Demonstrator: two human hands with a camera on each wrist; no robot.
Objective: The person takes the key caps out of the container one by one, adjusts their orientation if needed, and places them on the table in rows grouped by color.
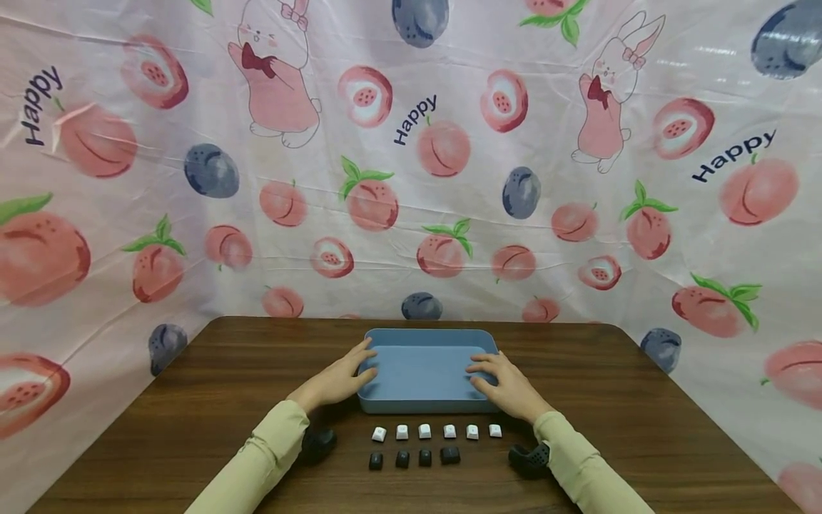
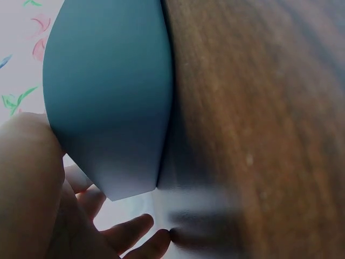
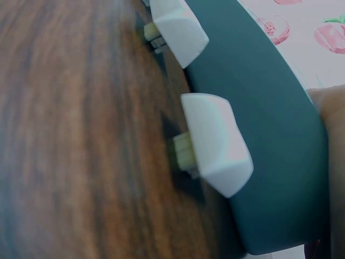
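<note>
A shallow blue tray [image 1: 420, 371] lies on the wooden table, with bare floor inside it. At its left side is my left hand [image 1: 340, 375], thumb and some fingertips reaching over the rim. The left wrist view shows its other fingers [image 2: 129, 232] spread loosely outside the tray wall, low by the tabletop. My right hand [image 1: 507, 385] is at the right side, relaxed fingers and thumb extending over that rim. In front of the tray stands a row of several white keycaps [image 1: 424, 431]. The right wrist view shows a yellowish piece under one white keycap [image 3: 215, 140].
Nearer the front edge is a row of several black keycaps [image 1: 425, 457], one wider than the others. A dark device sits at the left wrist [image 1: 317, 444] and another at the right wrist [image 1: 529, 458]. A fruit-patterned curtain [image 1: 411, 214] hangs behind the table [image 1: 257, 357].
</note>
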